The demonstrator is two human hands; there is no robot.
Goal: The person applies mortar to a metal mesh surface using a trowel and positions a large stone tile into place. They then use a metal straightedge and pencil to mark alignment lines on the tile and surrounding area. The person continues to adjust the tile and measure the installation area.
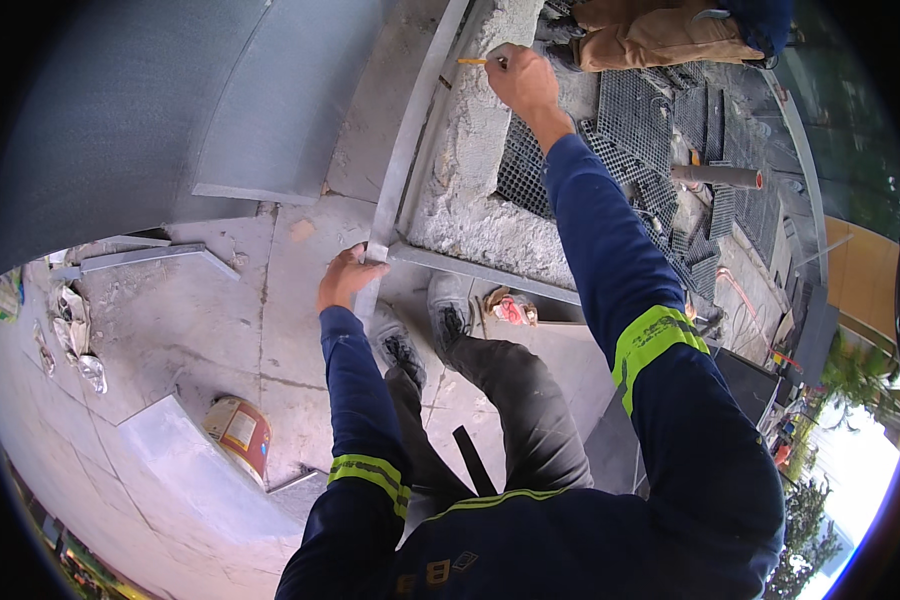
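My left hand (346,278) grips the near end of a long, straight light-grey bar (410,140), thumb across its top. The bar runs away from me along the outer side of a raised edge of rough grey concrete (490,225). Farther off, my right arm reaches over this edge. My right hand (526,88) is closed with a thin yellow stick (472,61), like a pencil, poking out of its fingers to the left, close to the bar. The rest of the stick is hidden in the fist.
Black plastic grid panels (635,110) and a pipe (718,177) lie inside the concrete edge. Another person's legs (660,40) are at the far right. Large grey slabs (280,110) lie at the left, a bucket (240,435) nearer me. A crumpled red-and-white wrapper (511,307) sits by my shoes.
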